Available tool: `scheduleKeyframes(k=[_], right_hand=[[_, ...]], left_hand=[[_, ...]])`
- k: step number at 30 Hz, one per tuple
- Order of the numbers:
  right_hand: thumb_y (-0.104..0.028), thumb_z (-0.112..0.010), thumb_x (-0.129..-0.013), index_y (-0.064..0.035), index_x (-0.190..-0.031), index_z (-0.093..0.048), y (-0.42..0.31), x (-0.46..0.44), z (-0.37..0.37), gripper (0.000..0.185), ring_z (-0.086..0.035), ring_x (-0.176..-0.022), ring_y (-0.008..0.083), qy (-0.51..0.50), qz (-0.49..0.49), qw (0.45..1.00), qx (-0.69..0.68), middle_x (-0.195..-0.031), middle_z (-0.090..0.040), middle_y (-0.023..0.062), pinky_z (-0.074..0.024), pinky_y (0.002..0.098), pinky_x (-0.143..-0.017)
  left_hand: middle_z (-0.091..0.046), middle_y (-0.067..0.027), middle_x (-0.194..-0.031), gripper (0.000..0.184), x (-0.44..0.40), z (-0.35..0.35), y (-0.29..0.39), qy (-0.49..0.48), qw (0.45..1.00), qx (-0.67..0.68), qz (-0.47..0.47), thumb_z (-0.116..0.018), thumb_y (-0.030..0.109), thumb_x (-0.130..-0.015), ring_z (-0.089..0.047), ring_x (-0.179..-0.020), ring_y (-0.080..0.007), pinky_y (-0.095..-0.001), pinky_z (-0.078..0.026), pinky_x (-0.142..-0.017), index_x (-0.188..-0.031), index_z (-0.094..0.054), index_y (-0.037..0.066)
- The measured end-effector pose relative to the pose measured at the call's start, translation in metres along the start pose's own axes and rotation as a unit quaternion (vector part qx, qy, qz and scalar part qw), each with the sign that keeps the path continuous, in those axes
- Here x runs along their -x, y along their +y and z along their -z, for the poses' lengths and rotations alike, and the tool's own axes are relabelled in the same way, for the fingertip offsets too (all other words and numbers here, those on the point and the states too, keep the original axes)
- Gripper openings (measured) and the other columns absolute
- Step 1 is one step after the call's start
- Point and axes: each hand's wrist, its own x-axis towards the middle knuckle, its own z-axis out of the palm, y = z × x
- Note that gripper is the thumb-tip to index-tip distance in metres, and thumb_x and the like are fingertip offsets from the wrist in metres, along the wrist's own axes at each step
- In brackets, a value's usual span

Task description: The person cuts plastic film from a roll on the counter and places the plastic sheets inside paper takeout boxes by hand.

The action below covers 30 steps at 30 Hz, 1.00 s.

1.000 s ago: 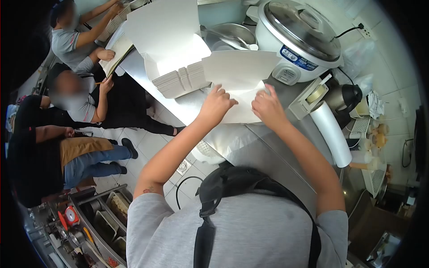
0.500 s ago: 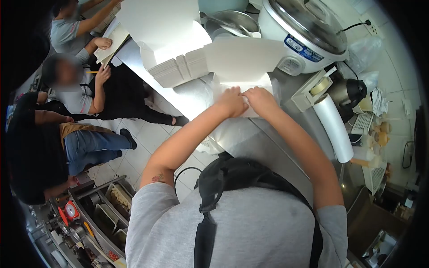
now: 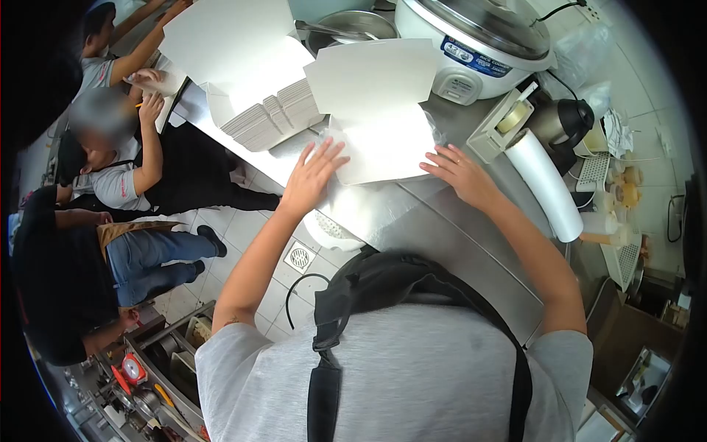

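In front of me a white cardboard takeout box [image 3: 387, 151] lies with its lid raised toward the back, over clear plastic on the steel counter [image 3: 456, 250]. My left hand [image 3: 315, 175] is at the box's left edge, its fingers spread. On the opposite side my right hand [image 3: 458, 173] is open too, fingertips beside the right edge. Neither hand grips anything; whether the fingertips touch the cardboard I cannot tell. Left of the box, a stack of flat white cardboard pieces [image 3: 276, 118] sits by a larger open white box [image 3: 228, 37].
A rice cooker [image 3: 460, 55] and a metal bowl [image 3: 353, 29] stand behind. To the right are a tape dispenser [image 3: 501, 121], a plastic film roll [image 3: 543, 184] and a kettle [image 3: 563, 121]. Several other people stand at left, one holding a yellow pencil.
My hands have come apart from the box's front middle and opened, one to each side. The box's front now lies flatter. The view has shifted slightly.
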Motion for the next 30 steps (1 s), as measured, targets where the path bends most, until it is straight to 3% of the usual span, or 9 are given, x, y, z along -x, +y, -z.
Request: scheduleKeyframes(k=[8, 11, 17, 20, 22, 25, 26, 29, 30], right_hand=[[-0.012, -0.056, -0.084, -0.0224, -0.131, -0.053, 0.036, -0.015, -0.018, 0.049, -0.047, -0.125, 0.0237, 0.025, 0.074, 0.996, 0.043, -0.122, -0.06, -0.0006, -0.0312, 0.047, -0.112], [-0.021, -0.064, -0.082, -0.0222, -0.131, -0.054, 0.027, -0.017, -0.006, 0.05, -0.046, -0.126, 0.0238, -0.025, 0.074, 0.997, 0.01, -0.125, -0.059, -0.0007, -0.0298, 0.0488, -0.112], [-0.025, -0.067, -0.082, -0.0207, -0.129, -0.057, -0.007, -0.006, 0.008, 0.048, -0.046, -0.127, 0.0255, 0.057, 0.019, 0.998, -0.027, -0.127, -0.058, 0.0009, -0.0286, 0.0507, -0.111], [-0.02, -0.067, -0.082, -0.0179, -0.121, -0.063, -0.02, -0.003, 0.007, 0.039, -0.052, -0.12, 0.0244, 0.116, -0.035, 0.989, -0.088, -0.117, -0.064, 0.0021, -0.0288, 0.0523, -0.109], [-0.016, -0.065, -0.084, -0.0145, -0.115, -0.067, -0.019, -0.003, -0.007, 0.032, -0.06, -0.103, 0.0217, 0.143, -0.101, 0.974, -0.147, -0.102, -0.067, 0.0039, -0.0374, 0.0455, -0.102], [-0.015, -0.061, -0.088, -0.0095, -0.109, -0.07, -0.027, -0.014, -0.015, 0.023, -0.062, -0.076, 0.0161, 0.182, -0.307, 0.867, -0.348, -0.082, -0.068, 0.0062, -0.0471, 0.0339, -0.084], [-0.015, -0.06, -0.089, -0.0079, -0.107, -0.07, -0.028, -0.02, -0.016, 0.022, -0.061, -0.066, 0.014, 0.191, -0.385, 0.795, -0.427, -0.075, -0.067, 0.0069, -0.0497, 0.0298, -0.077], [-0.024, -0.056, -0.094, -0.0058, -0.106, -0.07, -0.017, -0.026, -0.037, 0.027, -0.054, -0.054, 0.0101, 0.229, -0.364, 0.803, -0.412, -0.066, -0.064, 0.007, -0.0455, 0.0256, -0.056], [-0.026, -0.056, -0.094, -0.0056, -0.105, -0.071, -0.02, -0.027, -0.033, 0.027, -0.054, -0.053, 0.0096, 0.201, -0.39, 0.805, -0.399, -0.065, -0.064, 0.0062, -0.044, 0.0263, -0.054]], left_hand=[[-0.042, -0.0026, -0.146, 0.054, 0.012, -0.015, 0.003, 0.009, 0.999, -0.009, -0.044, -0.061, 0.007, -0.079, -0.038, -0.136, -0.0229, -0.0465, -0.029, -0.113, -0.129, -0.054, 0.027], [-0.042, -0.0028, -0.146, 0.049, 0.018, -0.012, 0.009, 0.05, 0.997, 0.054, -0.006, -0.064, 0.02, -0.081, -0.039, -0.135, -0.0244, -0.0459, -0.029, -0.112, -0.129, -0.055, 0.027], [-0.042, -0.0021, -0.145, 0.051, 0.047, -0.017, 0.024, 0.042, 0.994, 0.081, -0.054, -0.064, 0.034, -0.083, -0.039, -0.134, -0.0247, -0.0444, -0.034, -0.109, -0.132, -0.052, 0.027], [-0.061, -0.0023, -0.122, 0.03, 0.041, -0.013, 0.034, 0.125, 0.971, 0.202, -0.013, -0.058, 0.024, -0.088, -0.054, -0.118, -0.028, -0.0444, -0.042, -0.099, -0.117, -0.063, 0.016], [-0.07, -0.0042, -0.094, 0.021, 0.031, -0.005, 0.042, 0.198, 0.94, 0.275, 0.034, -0.049, 0.009, -0.089, -0.065, -0.094, -0.0249, -0.0369, -0.049, -0.084, -0.101, -0.067, 0.007], [-0.068, -0.0072, -0.093, 0.018, 0.024, -0.011, 0.057, 0.212, 0.809, 0.448, 0.315, -0.05, 0.006, -0.089, -0.064, -0.089, -0.0176, -0.0279, -0.047, -0.082, -0.101, -0.063, 0.002], [-0.064, -0.0058, -0.087, 0.016, 0.017, -0.015, 0.059, 0.254, 0.789, 0.467, 0.308, -0.049, 0.004, -0.09, -0.06, -0.083, -0.0115, -0.0224, -0.045, -0.077, -0.102, -0.06, 0.0], [-0.063, -0.0057, -0.086, 0.013, -0.001, -0.003, 0.08, 0.336, 0.766, 0.429, 0.342, -0.053, 0.005, -0.092, -0.058, -0.077, -0.0101, -0.0226, -0.045, -0.071, -0.103, -0.058, 0.0], [-0.064, -0.0068, -0.084, 0.019, -0.008, -0.007, 0.084, 0.392, 0.728, 0.452, 0.335, -0.052, 0.017, -0.097, -0.056, -0.069, -0.0083, -0.0222, -0.044, -0.062, -0.103, -0.059, 0.001]])
